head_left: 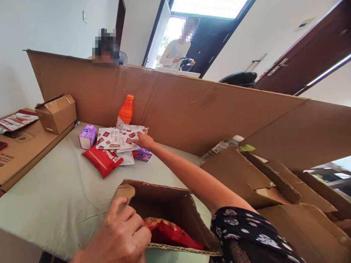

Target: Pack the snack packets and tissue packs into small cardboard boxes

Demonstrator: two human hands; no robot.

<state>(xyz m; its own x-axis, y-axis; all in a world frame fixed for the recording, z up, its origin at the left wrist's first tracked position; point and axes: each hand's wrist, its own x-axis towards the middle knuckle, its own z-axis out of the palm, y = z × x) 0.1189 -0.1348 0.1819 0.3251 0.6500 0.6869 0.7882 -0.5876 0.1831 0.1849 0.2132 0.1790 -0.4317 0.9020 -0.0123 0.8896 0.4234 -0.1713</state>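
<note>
My left hand (120, 230) is closed on the left rim of an open cardboard box (161, 193) close in front of me. Inside the box lies a red packet (172, 233). Across the table, my right hand (144, 141) grips the right edge of white sachets (127, 139) with a brown block pattern; its far fingers are partly hidden. Under and around the sachets are a red packet (102, 160), a purple tissue pack (87, 137) and another purple pack (144, 154). An orange bottle (126, 109) stands just behind them.
A tall cardboard panel (186, 106) walls off the back of the table. At left, a small carton (57, 113) sits on a large flat box (24, 146). Cut cardboard boxes (233, 175) and a clear bottle (219, 147) are at right. Two people are beyond the panel.
</note>
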